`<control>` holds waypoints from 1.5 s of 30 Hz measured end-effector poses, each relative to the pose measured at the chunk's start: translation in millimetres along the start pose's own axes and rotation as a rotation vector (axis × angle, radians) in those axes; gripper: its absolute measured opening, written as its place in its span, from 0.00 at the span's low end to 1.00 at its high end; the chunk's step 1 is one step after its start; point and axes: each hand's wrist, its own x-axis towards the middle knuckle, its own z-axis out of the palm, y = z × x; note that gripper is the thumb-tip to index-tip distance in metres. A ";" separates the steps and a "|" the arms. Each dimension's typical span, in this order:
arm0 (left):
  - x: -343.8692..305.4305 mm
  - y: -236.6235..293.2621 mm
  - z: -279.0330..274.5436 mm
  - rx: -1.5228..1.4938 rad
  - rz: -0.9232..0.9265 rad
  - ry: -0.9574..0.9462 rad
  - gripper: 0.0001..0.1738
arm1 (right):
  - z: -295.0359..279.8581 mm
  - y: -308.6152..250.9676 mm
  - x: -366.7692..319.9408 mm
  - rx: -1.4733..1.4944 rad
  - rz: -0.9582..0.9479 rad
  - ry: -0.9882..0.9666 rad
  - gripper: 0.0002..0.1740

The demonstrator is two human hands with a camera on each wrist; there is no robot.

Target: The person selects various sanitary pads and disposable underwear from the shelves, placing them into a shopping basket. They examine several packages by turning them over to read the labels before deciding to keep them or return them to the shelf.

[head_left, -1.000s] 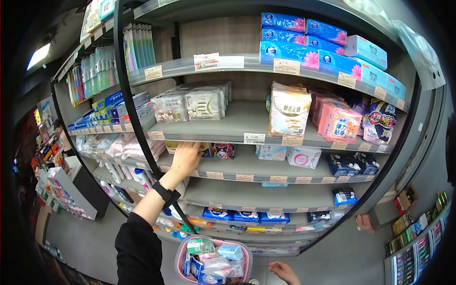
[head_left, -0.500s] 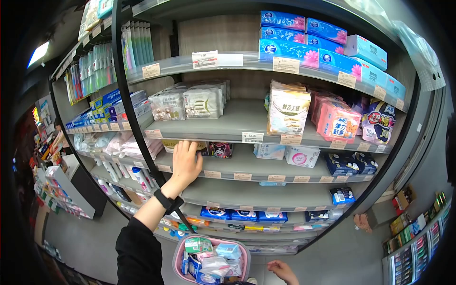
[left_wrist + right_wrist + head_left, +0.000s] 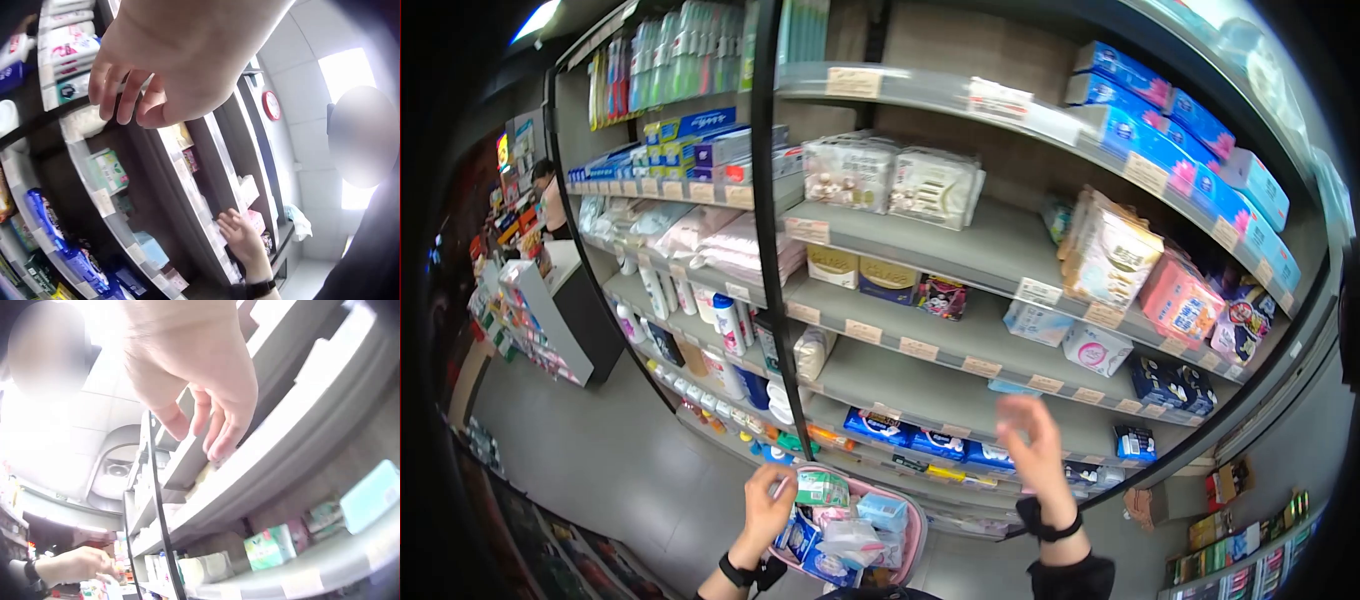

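My left hand (image 3: 768, 508) hovers by the left rim of a pink basket (image 3: 918, 535), fingers loosely bent and holding nothing. In the left wrist view the same hand (image 3: 165, 69) hangs with its fingers apart. My right hand (image 3: 1036, 450) is raised in front of the lower shelves, empty; its loosely bent fingers show in the right wrist view (image 3: 194, 381). Inside the basket lie a green pack (image 3: 822, 489), a light-blue pack (image 3: 883, 512) and several white and blue packs. Yellow-topped boxes (image 3: 888, 279) stand on a middle shelf beside a black-and-pink pack (image 3: 941, 297).
Shelves hold white cotton packs (image 3: 935, 187), blue tissue packs (image 3: 1135, 130) and a pink pack (image 3: 1183, 297). A black upright post (image 3: 768, 200) divides the shelving. Further left are bottles (image 3: 727, 322) and a counter (image 3: 565, 320); a person (image 3: 550, 195) is behind it.
My left hand has come down from the yellow-topped boxes to the basket, empty. My right hand has risen from low beside the basket. The head view has turned left and tilted.
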 end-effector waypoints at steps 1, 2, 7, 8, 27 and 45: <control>-18.1 -10.7 -5.5 -0.007 -0.012 0.008 0.04 | 5.8 -9.5 25.0 -0.005 -0.035 0.005 0.22; -36.7 -19.8 -11.5 -0.016 -0.134 0.015 0.04 | 11.6 -12.5 48.6 0.025 -0.039 0.021 0.26; -123.1 -60.8 -33.7 -0.079 -0.430 0.095 0.02 | 32.7 -10.6 145.3 -0.069 0.171 0.020 0.36; -134.4 -58.9 -38.8 -0.096 -0.532 0.142 0.01 | 36.8 -12.3 157.7 -0.071 0.297 -0.007 0.38; -178.2 -87.7 -49.0 -0.140 -0.658 0.178 0.03 | 31.1 20.3 205.9 0.099 0.523 -0.117 0.26; -178.5 -92.8 -34.1 -0.058 -0.607 0.105 0.02 | 45.1 27.7 207.8 0.070 0.439 -0.057 0.27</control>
